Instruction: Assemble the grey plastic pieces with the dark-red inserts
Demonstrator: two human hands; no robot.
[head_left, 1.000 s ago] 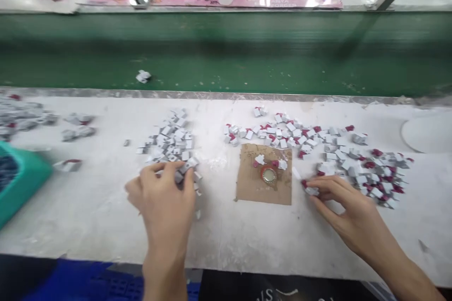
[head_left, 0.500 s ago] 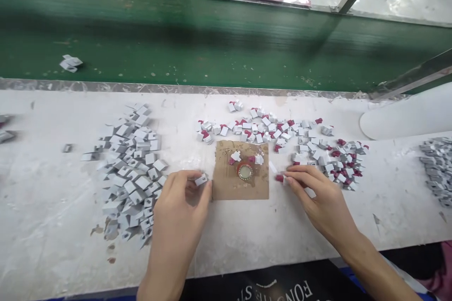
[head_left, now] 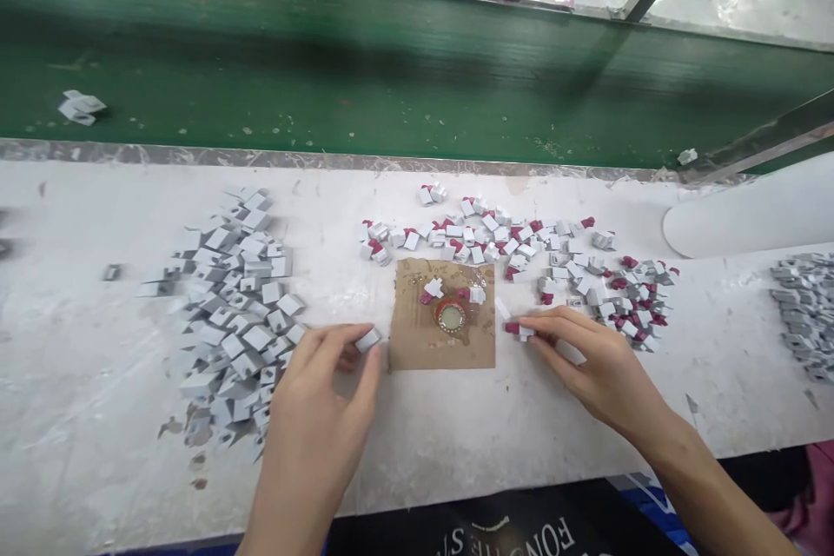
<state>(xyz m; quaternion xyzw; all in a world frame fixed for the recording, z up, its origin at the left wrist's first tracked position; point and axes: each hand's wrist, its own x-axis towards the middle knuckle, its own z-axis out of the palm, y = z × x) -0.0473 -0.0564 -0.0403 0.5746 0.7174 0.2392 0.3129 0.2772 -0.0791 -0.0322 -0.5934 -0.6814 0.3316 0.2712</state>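
Observation:
Between the thumb and fingers of my left hand (head_left: 332,382) is a small grey block (head_left: 368,340), just left of a brown cardboard piece (head_left: 417,347). To the cardboard's right, my right hand (head_left: 586,356) pinches a white-and-dark-red piece (head_left: 524,331), its red end pointing left. On the cardboard lie a round cap (head_left: 451,316) with a wet patch around it, one white-and-red piece (head_left: 432,289) and another (head_left: 474,294). A small white strip (head_left: 502,307) rests by the cardboard's right edge.
A large pile of grey blocks (head_left: 241,321) spreads on the left. White-and-red pieces (head_left: 482,234) lie behind the cardboard and to the right. More grey parts (head_left: 808,313) sit far right, near a white rounded object (head_left: 749,208). A green belt (head_left: 326,78) runs behind the table.
The grey block in my left hand has turned slightly. My right hand has shifted the white-and-red piece a little. On the green belt, the grey pieces have moved left and a white piece has appeared at right.

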